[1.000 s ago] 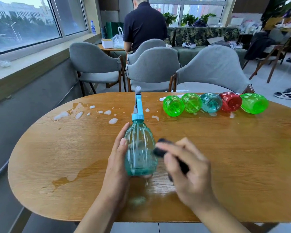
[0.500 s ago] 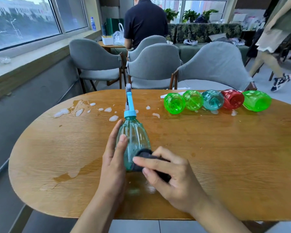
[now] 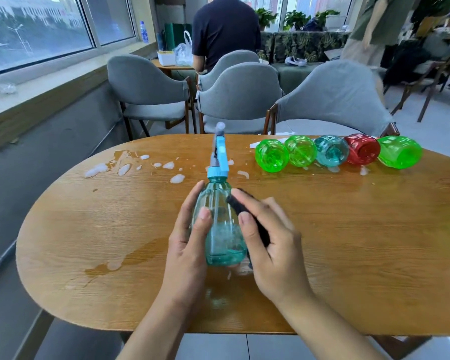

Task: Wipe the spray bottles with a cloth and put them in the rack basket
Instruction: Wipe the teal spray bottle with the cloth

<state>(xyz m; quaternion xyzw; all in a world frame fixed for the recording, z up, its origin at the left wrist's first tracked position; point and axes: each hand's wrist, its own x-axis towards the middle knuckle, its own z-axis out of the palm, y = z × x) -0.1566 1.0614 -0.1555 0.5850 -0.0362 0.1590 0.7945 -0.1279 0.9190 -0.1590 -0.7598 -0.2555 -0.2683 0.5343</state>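
Both hands flank the teal bottle, upright, nozzle up; left hand wraps it; right hand pinches the dark cloth against its right side.

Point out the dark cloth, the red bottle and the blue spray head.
dark cloth [image 3: 247, 211]: head view, on the strip showing between the right hand's fingers.
red bottle [image 3: 361, 149]: head view, on its round base facing the camera.
blue spray head [image 3: 220, 158]: head view, on the trigger housing above the collar.

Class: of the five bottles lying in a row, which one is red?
The red bottle, fourth from the left, between a teal one and a green one.
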